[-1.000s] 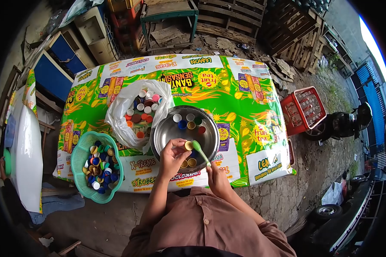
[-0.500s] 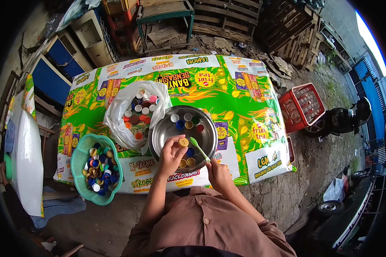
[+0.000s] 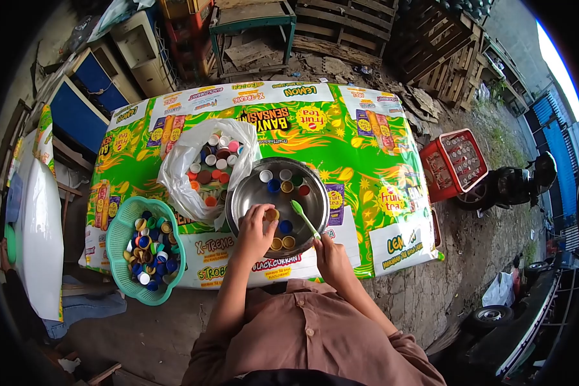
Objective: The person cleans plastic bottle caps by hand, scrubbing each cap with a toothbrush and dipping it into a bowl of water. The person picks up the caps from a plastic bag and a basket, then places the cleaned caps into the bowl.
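Note:
A steel bowl (image 3: 314,172) stands at the table's front edge, with white, blue, red, green and yellow bottle caps spread inside. Over its left side my left hand (image 3: 256,228) is closed on a yellow bottle cap (image 3: 272,214), fingertips at the cap's edge. My right hand (image 3: 333,257) grips a light green toothbrush (image 3: 307,220) by its handle at the bowl's lower right rim. The brush's head points up and left over the bowl, a short way right of the held cap. Below the cap lie a blue cap (image 3: 285,226) and several yellow ones.
A white plastic bag (image 3: 179,186) of mixed caps touches the bowl's left side. Left of it stands a turquoise basket (image 3: 114,254) heaped with caps. A printed green sheet (image 3: 360,174) covers the table. Beyond its right edge is a red crate (image 3: 439,170) of bottles.
My left hand has lowered the yellow cap slightly towards the bowl, and its fingers now curl further over. The toothbrush stays in my right hand, nearly where it was.

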### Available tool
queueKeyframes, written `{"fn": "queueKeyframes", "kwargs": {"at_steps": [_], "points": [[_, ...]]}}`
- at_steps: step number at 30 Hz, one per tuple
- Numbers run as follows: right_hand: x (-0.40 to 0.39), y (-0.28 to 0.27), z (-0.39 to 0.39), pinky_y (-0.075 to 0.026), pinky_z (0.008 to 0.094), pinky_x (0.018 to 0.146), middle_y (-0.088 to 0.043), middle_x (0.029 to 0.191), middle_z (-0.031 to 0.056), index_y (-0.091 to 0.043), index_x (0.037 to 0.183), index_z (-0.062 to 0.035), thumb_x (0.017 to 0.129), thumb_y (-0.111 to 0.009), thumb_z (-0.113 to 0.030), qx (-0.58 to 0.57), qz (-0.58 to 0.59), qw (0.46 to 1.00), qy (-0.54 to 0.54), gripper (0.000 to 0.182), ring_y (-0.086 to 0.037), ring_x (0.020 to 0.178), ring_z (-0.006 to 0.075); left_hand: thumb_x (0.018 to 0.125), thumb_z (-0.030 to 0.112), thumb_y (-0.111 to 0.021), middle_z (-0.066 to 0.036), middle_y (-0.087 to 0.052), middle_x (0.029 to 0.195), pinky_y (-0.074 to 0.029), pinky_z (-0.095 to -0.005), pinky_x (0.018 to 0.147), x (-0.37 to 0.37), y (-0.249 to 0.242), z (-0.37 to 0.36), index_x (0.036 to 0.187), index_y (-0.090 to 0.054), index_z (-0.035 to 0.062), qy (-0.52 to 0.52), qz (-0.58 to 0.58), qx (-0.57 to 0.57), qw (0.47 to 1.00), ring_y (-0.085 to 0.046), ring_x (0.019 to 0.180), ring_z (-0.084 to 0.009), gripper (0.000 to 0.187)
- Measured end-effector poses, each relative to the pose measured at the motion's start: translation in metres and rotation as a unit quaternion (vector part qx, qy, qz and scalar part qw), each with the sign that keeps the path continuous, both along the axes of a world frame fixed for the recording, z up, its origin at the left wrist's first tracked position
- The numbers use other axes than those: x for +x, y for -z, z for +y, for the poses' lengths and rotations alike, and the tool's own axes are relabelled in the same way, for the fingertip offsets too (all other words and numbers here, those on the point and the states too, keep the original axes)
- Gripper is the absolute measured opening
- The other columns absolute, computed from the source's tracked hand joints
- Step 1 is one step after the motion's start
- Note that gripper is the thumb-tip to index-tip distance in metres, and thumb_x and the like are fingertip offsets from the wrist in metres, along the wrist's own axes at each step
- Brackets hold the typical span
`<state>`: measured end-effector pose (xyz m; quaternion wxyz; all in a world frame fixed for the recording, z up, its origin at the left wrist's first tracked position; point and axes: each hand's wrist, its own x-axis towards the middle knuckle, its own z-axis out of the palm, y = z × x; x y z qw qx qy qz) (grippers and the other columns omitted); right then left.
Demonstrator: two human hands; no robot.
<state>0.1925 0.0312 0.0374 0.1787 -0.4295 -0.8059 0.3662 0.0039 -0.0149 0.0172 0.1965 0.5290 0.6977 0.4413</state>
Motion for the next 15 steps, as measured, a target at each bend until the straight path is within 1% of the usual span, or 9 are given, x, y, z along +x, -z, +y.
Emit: {"fn": "queueKeyframes", "kwargs": {"at_steps": [1,4,8,9,11,12,13,14,15], "points": [[0.0,0.0,0.0,-0.036,0.0484,0.046,-0.049,0.052,0.0228,-0.042,0.074,-0.0013,0.087,-0.043,-0.018,0.0,0.0,1.0,-0.001,0.022,-0.05,0.053,0.042,0.074,0.004,-0.057,-0.014,-0.052,0.092,-0.043,-0.0339,0.073,-0.002,-0.002,0.002,0.099,-0.05,0.0006,-0.005,0.032,-0.024,0.999,-0.054,0.084,-0.0291,0.026],[0.0,-0.001,0.002,-0.031,0.0449,0.045,-0.045,0.053,0.0249,-0.039,0.073,0.0011,0.087,-0.044,-0.013,0.002,0.013,1.0,0.002,0.02,-0.046,0.054,0.0437,0.073,0.003,-0.057,-0.016,-0.052,0.093,-0.044,-0.0364,0.073,-0.012,-0.023,0.011,0.096,-0.049,0.0003,0.005,0.008,-0.06,0.998,-0.053,0.085,-0.0319,0.025],[0.003,-0.008,0.006,-0.031,0.0436,0.045,-0.043,0.053,0.0254,-0.038,0.073,0.0015,0.088,-0.043,-0.012,-0.002,0.028,1.0,0.013,0.02,-0.044,0.053,0.0443,0.072,0.003,-0.059,-0.015,-0.054,0.095,-0.045,-0.0343,0.073,-0.027,-0.065,0.025,0.098,-0.051,0.0002,0.004,0.069,0.12,0.99,-0.055,0.081,-0.0298,0.027],[0.004,-0.009,0.007,-0.031,0.0436,0.045,-0.043,0.053,0.0256,-0.037,0.074,0.0017,0.087,-0.043,-0.012,-0.002,0.031,0.999,0.014,0.02,-0.044,0.054,0.0446,0.072,0.003,-0.059,-0.015,-0.054,0.095,-0.045,-0.0343,0.073,-0.024,-0.068,0.026,0.098,-0.051,0.0002,0.005,0.07,0.121,0.99,-0.055,0.081,-0.0298,0.027],[0.005,-0.011,0.007,-0.031,0.0436,0.045,-0.043,0.053,0.0258,-0.037,0.074,0.0018,0.087,-0.043,-0.012,-0.002,0.035,0.999,0.017,0.02,-0.044,0.054,0.0448,0.072,0.004,-0.059,-0.014,-0.055,0.095,-0.045,-0.0339,0.073,-0.018,-0.072,0.028,0.099,-0.052,0.0008,-0.04,-0.009,0.169,0.985,-0.056,0.082,-0.0277,0.028],[0.005,-0.011,0.007,-0.031,0.0436,0.045,-0.043,0.053,0.026,-0.038,0.074,0.002,0.087,-0.043,-0.012,-0.01,0.031,0.999,0.018,0.02,-0.044,0.054,0.0449,0.073,0.004,-0.059,-0.013,-0.055,0.094,-0.045,-0.0333,0.071,-0.02,-0.058,0.029,0.099,-0.053,0.001,-0.001,0.062,0.124,0.99,-0.056,0.081,-0.0263,0.027],[0.005,-0.011,0.006,-0.031,0.0436,0.045,-0.043,0.054,0.0261,-0.038,0.074,0.0021,0.087,-0.043,-0.012,-0.018,0.027,0.999,0.019,0.02,-0.044,0.055,0.045,0.073,0.003,-0.059,-0.013,-0.055,0.093,-0.046,-0.0332,0.07,-0.022,-0.036,0.025,0.1,-0.053,0.0017,0.026,0.179,0.03,0.983,-0.057,0.078,-0.0262,0.027],[0.007,-0.009,0.005,-0.031,0.0436,0.045,-0.043,0.054,0.0261,-0.038,0.074,0.0021,0.087,-0.043,-0.012,-0.018,0.027,0.999,0.02,0.02,-0.044,0.055,0.045,0.073,0.003,-0.059,-0.013,-0.055,0.092,-0.046,-0.0332,0.069,-0.022,-0.02,0.018,0.1,-0.054,0.0024,0.052,0.292,-0.063,0.953,-0.057,0.076,-0.0262,0.028],[0.008,-0.006,0.005,-0.031,0.0435,0.045,-0.043,0.054,0.0262,-0.038,0.075,0.002,0.087,-0.043,-0.011,-0.008,0.03,0.999,0.018,0.019,-0.044,0.055,0.0449,0.073,0.003,-0.059,-0.013,-0.055,0.092,-0.046,-0.0332,0.069,-0.018,-0.018,0.016,0.1,-0.054,0.0024,0.051,0.291,-0.062,0.953,-0.057,0.076,-0.0262,0.028]]}}
